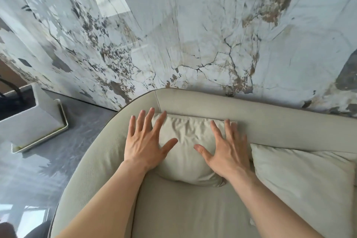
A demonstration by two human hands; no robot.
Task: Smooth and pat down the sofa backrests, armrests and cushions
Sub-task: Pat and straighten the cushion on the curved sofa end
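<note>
A pale beige sofa fills the lower view, with a curved backrest (270, 114) against the wall and a rounded armrest (100, 152) on the left. A small wrinkled cushion (185, 141) leans in the corner where backrest and armrest meet. My left hand (144, 141) lies flat with fingers spread on the cushion's left edge. My right hand (226, 150) lies flat with fingers spread on its right side. A larger cushion (301, 177) rests to the right. The seat (189, 210) stretches toward me between my forearms.
A glossy marble wall (183, 35) stands directly behind the sofa. To the left are a grey polished floor (38, 170) and a white rectangular planter (32, 121) on a tray. Something dark shows at the bottom left corner.
</note>
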